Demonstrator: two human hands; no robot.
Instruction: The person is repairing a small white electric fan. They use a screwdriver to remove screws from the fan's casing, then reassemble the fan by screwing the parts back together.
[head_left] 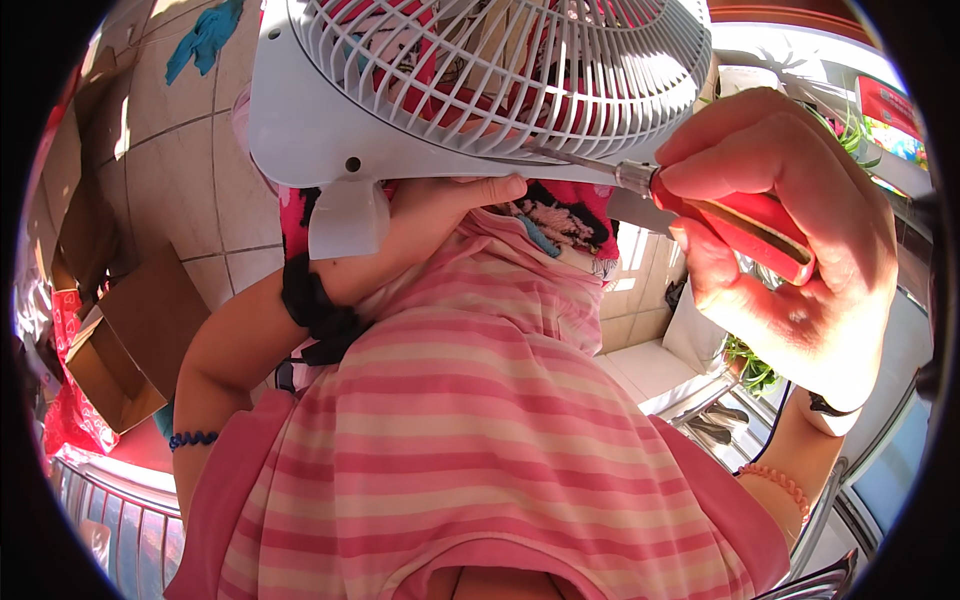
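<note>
A pale grey fan point(300, 110) rests face up across my lap, its round slatted grille point(560, 75) filling the top of the view. My right hand point(825, 170) is closed around the red handle of a screwdriver point(735, 230). The thin metal shaft points left, and its tip reaches the lower rim of the grille; the exact contact point is too small to tell. At the fan's near edge, my left hand point(450, 200) grips the housing from below. Its thumb lies along the edge and the fingers are hidden underneath. A light plastic foot point(350, 220) sticks out beside that wrist.
An open cardboard box point(140, 335) and a red patterned bag point(75, 390) are at left. A teal cloth point(205, 40) lies on the tiled floor point(170, 180). Green plants point(755, 365) and a metal rack point(700, 400) stand at right. Patterned fabric point(565, 215) is under the fan.
</note>
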